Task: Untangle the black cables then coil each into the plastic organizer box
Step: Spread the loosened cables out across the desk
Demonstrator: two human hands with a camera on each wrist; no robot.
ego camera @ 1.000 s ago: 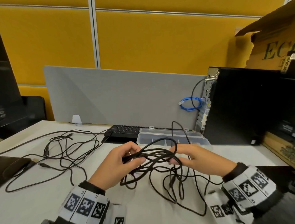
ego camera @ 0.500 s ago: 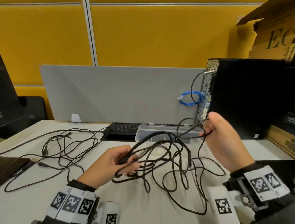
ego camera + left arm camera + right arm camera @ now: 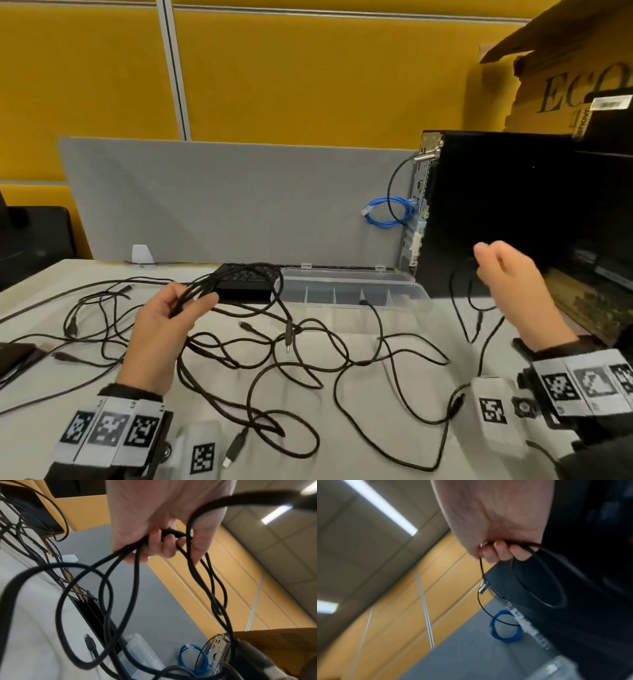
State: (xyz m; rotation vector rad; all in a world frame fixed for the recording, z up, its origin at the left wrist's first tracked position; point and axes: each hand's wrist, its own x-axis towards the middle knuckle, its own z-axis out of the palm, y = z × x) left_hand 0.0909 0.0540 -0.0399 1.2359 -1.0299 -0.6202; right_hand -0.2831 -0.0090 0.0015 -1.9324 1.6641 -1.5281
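Head view: the left hand point(image 3: 164, 329) is raised just above the white desk point(image 3: 394, 455), fingers curled round a bundle of several strands of the tangled black cables point(image 3: 274, 356), whose remaining loops sprawl loose across the desk between the two hands. The right hand point(image 3: 510, 284) is lifted higher and well to the right, in front of a black computer tower point(image 3: 507, 212); the right wrist view shows its fingers point(image 3: 501, 553) curled round a thin black cable point(image 3: 556, 588) near a metal plug end, with a loop hanging below. The clear plastic organizer box point(image 3: 349, 287) stands open at the back of the desk, just beside the tower's foot, and one cable end reaches its front wall. A black keyboard point(image 3: 246, 284) lies left of the box. A coiled blue cable point(image 3: 387, 210) hangs at the tower's rear panel, before a grey divider point(image 3: 222, 202). A cardboard box point(image 3: 565, 78) at upper right bears the letters "ECO", cut off at the frame edge; a label beside it reads "Lenovo". Square black-and-white marker tags band both wrists.
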